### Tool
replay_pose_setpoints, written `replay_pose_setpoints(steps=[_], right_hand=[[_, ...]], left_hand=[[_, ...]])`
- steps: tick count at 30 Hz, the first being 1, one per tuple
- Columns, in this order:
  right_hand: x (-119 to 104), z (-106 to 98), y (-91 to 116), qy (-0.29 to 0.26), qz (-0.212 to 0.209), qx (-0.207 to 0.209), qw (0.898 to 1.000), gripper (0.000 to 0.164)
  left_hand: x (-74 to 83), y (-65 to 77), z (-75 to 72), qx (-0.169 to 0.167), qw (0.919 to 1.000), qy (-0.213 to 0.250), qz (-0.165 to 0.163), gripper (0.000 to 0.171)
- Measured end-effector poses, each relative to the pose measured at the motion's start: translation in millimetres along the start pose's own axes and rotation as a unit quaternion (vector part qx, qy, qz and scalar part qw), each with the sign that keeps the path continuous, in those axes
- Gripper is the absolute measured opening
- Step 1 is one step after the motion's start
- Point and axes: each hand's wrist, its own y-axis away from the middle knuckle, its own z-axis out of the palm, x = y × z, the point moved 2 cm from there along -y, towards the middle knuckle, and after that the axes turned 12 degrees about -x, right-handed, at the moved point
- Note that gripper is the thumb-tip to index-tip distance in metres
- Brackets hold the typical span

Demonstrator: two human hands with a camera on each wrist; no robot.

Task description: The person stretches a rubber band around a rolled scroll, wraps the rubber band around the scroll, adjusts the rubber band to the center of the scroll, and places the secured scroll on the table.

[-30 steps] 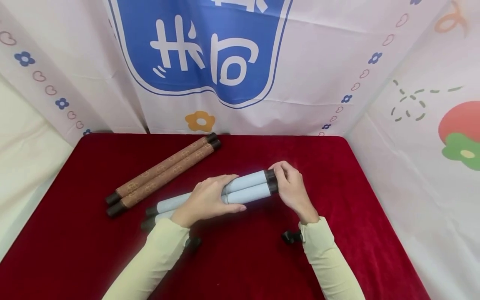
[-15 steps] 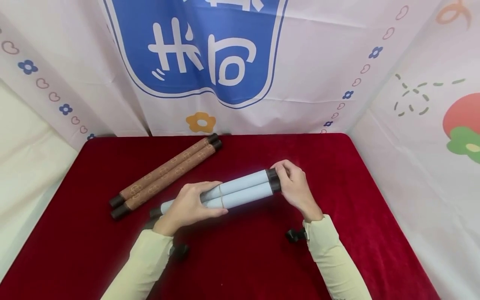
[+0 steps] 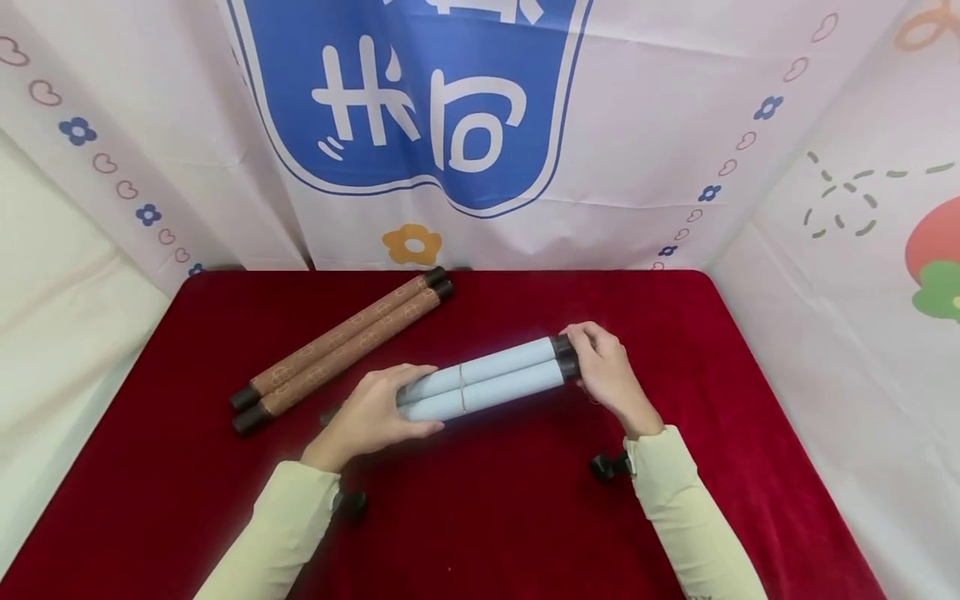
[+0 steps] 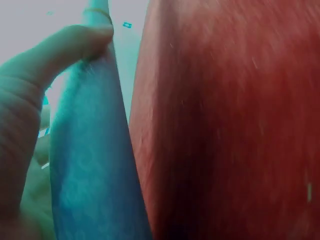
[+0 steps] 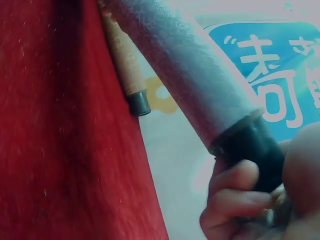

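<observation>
In the head view, a light blue hanging scroll (image 3: 517, 385) is rolled up from both ends into two side-by-side rolls with black end knobs. A thin cord (image 3: 462, 388) circles both rolls. My left hand (image 3: 371, 417) grips the scroll left of the cord, thumb on the near side, hiding part of its left end. My right hand (image 3: 611, 375) holds the black knobs at the right end. From the left wrist, the thumb (image 4: 60, 52) lies against the blue roll (image 4: 95, 150). In the right wrist view, fingers (image 5: 235, 200) curl around a black knob (image 5: 255, 150).
A brown patterned scroll (image 3: 356, 344), also with black knobs, lies slanted at the back left of the red cloth-covered table (image 3: 480, 517). Printed white curtains (image 3: 630, 150) stand behind and at both sides. Black devices (image 3: 609, 467) are strapped at the wrists.
My left hand has slid left along the blue scroll, uncovering the cord. The right hand keeps its hold on the knobs. The head view has shifted slightly; the brown scroll stays put.
</observation>
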Motion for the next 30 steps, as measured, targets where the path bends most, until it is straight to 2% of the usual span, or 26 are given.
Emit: replay_pose_setpoints(steps=[4, 9, 12, 15, 21, 30], right_hand=[[4, -12, 1, 0.049, 0.007, -0.042, 0.998, 0.049], [9, -34, 7, 0.112, 0.006, -0.047, 0.993, 0.055], [12, -46, 9, 0.143, 0.014, -0.042, 0.989, 0.049], [18, -53, 9, 0.177, 0.018, -0.046, 0.983, 0.037], [31, -49, 5, 0.231, 0.01, -0.064, 0.971, 0.016], [41, -33, 2, 0.262, 0.036, -0.094, 0.96, 0.011]], left_hand=[[1.2, -2.9, 3.1, 0.017, 0.9996, 0.014, -0.017, 0.077], [3.0, -13.5, 6.5, 0.017, 0.9986, 0.008, -0.05, 0.078], [4.0, -24.4, 6.1, 0.02, 0.997, 0.007, -0.075, 0.079], [1.8, -36.7, 6.2, 0.028, 0.9949, 0.01, -0.097, 0.08], [-1.2, -62.9, 6.9, 0.032, 0.9909, 0.015, -0.13, 0.082], [-3.6, -97.9, 13.8, 0.003, 0.9869, -0.002, -0.161, 0.08]])
